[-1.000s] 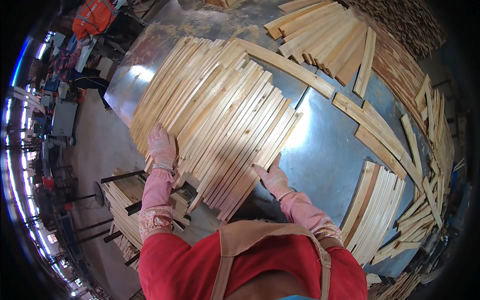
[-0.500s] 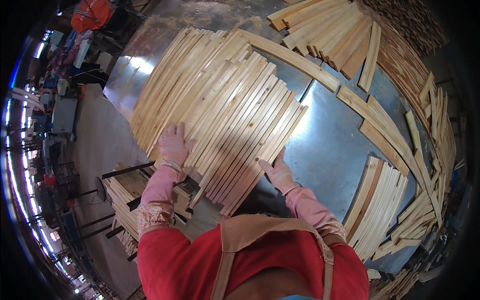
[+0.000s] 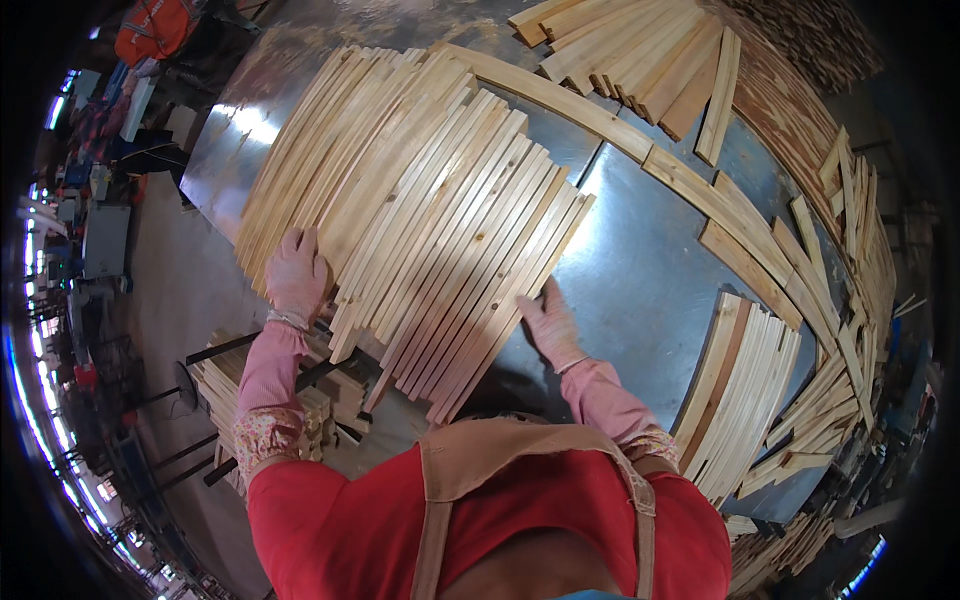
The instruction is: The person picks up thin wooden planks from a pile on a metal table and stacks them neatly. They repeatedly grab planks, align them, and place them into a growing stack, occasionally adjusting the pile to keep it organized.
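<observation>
A broad row of pale wooden strips (image 3: 430, 200) lies side by side on a metal table (image 3: 640, 240), their near ends uneven and jutting past the edge. My left hand (image 3: 296, 278), in a thin pale glove, is bent over the near ends of the strips on the left side, fingers close together; its underside is hidden. My right hand (image 3: 552, 328), gloved too, rests against the right side of the outermost strip, with thumb and fingers apart.
Longer boards (image 3: 560, 100) cross the table beyond the row. A fanned pile of boards (image 3: 640, 60) lies at the far right, and a stack of strips (image 3: 745, 390) sits near my right arm. More wood (image 3: 225, 385) rests on a black-barred rack below left. A person in orange (image 3: 155, 30) is far left.
My left hand has moved left along the near ends, its spread fingers drawing together and bending. The right hand stays by the outermost strip. The whole view has shifted slightly.
</observation>
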